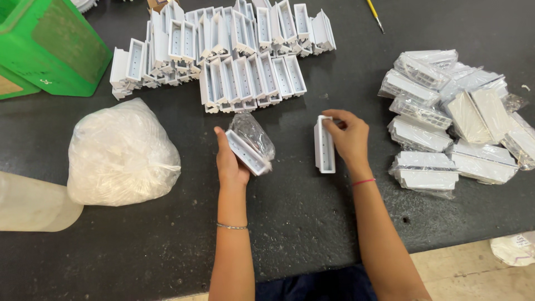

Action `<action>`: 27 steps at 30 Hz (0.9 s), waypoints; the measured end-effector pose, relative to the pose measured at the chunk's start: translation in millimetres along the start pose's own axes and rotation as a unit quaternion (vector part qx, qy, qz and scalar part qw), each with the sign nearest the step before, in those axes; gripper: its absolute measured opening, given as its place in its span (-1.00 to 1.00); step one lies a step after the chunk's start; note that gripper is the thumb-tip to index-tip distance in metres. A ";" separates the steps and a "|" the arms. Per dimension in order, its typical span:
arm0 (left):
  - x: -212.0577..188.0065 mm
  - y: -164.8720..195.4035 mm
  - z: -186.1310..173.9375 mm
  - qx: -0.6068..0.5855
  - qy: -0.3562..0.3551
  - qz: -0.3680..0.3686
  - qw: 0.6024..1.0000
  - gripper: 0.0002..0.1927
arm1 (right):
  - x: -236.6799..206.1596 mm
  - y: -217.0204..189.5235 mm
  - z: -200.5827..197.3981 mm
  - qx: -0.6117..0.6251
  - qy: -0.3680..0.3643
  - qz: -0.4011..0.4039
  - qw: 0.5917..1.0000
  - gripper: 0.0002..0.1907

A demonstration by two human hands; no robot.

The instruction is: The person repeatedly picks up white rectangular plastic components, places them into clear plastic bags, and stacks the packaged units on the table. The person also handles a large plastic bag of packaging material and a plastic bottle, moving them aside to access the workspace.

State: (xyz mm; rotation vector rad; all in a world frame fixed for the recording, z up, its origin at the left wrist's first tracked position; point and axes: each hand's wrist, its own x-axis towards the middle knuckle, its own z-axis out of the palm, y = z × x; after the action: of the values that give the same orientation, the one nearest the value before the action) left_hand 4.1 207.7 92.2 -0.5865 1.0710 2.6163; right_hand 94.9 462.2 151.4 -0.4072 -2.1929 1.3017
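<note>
Both forearms are bare, with no sleeves. A thin silver bangle circles the left wrist. A pink thread band circles the right wrist.

2 hands (1 green bin)

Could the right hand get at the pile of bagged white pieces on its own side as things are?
Probably yes: the right hand already holds a white piece, but the bagged pile lies close beside it with only bare table between.

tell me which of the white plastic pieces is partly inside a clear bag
The white piece in the left hand: a clear bag covers its far end. The right hand's piece is bare.
</note>
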 end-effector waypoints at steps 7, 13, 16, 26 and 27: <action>7.2 -3.7 -22.2 -0.071 -0.035 0.006 0.997 -0.10 | 1.6 6.3 -14.8 0.040 0.005 0.012 0.999 -0.78; 15.4 -1.4 -31.0 -0.117 -0.081 0.055 0.988 -0.24 | 13.5 21.6 -39.5 0.003 -0.025 0.115 0.993 -0.69; 25.0 -4.8 -30.6 -0.124 -0.079 0.075 0.986 -0.39 | 18.0 23.6 -53.1 -0.028 -0.161 0.174 0.971 -0.59; 52.7 -1.7 -34.7 -0.189 -0.044 0.084 0.978 -0.56 | 22.1 25.7 -34.9 -0.065 -0.351 0.250 0.900 -0.69; 55.0 -1.8 -36.9 -0.189 -0.026 0.074 0.979 -0.55 | 22.8 25.8 -32.0 -0.060 -0.323 0.235 0.915 -0.72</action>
State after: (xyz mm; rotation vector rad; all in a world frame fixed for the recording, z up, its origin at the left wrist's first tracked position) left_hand -34.0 187.1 42.1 -0.5270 0.6242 2.9741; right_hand 95.2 509.0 147.9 -0.6559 -2.8534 1.7480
